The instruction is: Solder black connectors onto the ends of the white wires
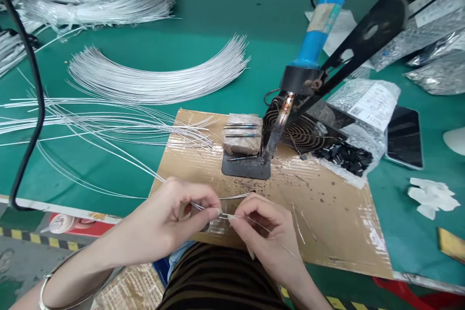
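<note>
My left hand (pixel 178 220) is closed in a pinch on thin white wires (pixel 145 167), which trail up and left across the table. Just right of it, my right hand (pixel 269 230) pinches a thin silvery strand (pixel 225 216) at the wire ends. A fine length of wire runs from that pinch across my right palm. Both hands are close together over the front of a cardboard sheet (pixel 341 227). Beyond them, a soldering iron (pixel 278 131) with a blue handle points down from a black stand beside a worn block (pixel 242 143) with metal pins on it.
Loose white wires (pixel 109 121) and a curved wire bundle (pixel 163 80) lie left. A bag of small black parts (pixel 343 159), a phone (pixel 404 135) and crumpled tissue (pixel 432 196) are right. A black cable (pixel 32 68) hangs at the left.
</note>
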Tool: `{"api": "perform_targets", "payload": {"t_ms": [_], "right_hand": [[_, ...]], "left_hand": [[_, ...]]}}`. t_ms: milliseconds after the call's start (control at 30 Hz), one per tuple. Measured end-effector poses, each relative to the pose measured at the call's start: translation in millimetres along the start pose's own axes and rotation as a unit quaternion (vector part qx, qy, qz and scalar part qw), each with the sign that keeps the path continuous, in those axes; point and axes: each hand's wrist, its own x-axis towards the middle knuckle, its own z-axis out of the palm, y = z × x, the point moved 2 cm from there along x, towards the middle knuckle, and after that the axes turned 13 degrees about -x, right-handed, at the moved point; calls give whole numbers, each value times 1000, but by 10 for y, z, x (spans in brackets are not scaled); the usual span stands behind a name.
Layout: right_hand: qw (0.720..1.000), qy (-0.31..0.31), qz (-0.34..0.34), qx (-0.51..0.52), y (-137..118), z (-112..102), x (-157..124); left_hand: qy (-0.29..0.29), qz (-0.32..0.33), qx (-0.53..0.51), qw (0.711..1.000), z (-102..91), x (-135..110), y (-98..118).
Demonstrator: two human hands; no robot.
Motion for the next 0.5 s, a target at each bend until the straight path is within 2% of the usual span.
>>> {"api": "perform_targets", "payload": {"t_ms": [167, 267, 400, 500], "right_hand": [[999, -5, -41, -19, -19, -25, 2], [997, -3, -60, -44, -43, -53, 9], [995, 9, -67, -71, -72, -91, 12], [994, 12, -68, -83, -80, -91, 4]], "left_hand": [[-11, -9, 17, 1000, -1, -26, 9], [19, 41, 76, 996, 6, -85, -5], [87, 131, 156, 975, 82, -161, -10], [82, 154, 176, 969, 188, -162, -16]]}}
